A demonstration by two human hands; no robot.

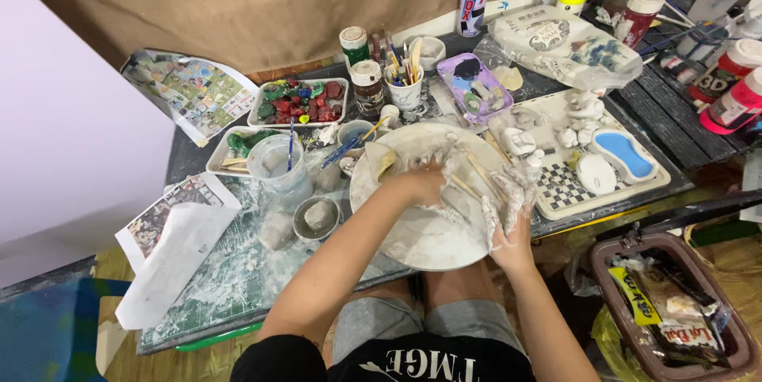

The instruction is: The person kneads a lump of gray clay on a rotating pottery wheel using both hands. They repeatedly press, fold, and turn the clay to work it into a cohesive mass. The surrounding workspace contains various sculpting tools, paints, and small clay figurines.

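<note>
Fingers first: the left hand [419, 185] has its fingers curled down and pressed together into a wet, whitish lump of clay [456, 184], and they're so smeared that you can't really pick out individual fingertips. The right hand [514, 235] sits at the near right edge of the same mess, fingers pointing up and partly hidden under crinkly clear plastic wrap [508, 191], so I can't tell if they're spread or pinching anything. A couple of thin wooden sticks [476, 180] lie across the clay between the two hands.

All of that sits on a big round white plate [429, 239] at the front edge of the table [206, 303], right above the person's knees.

Going outward: just left of the plate is a small grey bowl [317, 218] with a clay chunk in it, and a clear plastic cup [276, 164] with a blue brush standing in it. Behind those is a white tray of painted stones [302, 102], red, green and blue. A cup of brushes and tools [405, 88] stands behind the plate. To the right there's a checkered board [567, 188] with small white clay figures and a blue-filled mould [625, 153]. Paint bottles [734, 84] crowd the far right corner, and a brown bin [675, 303] stands on the floor to the right.
</note>
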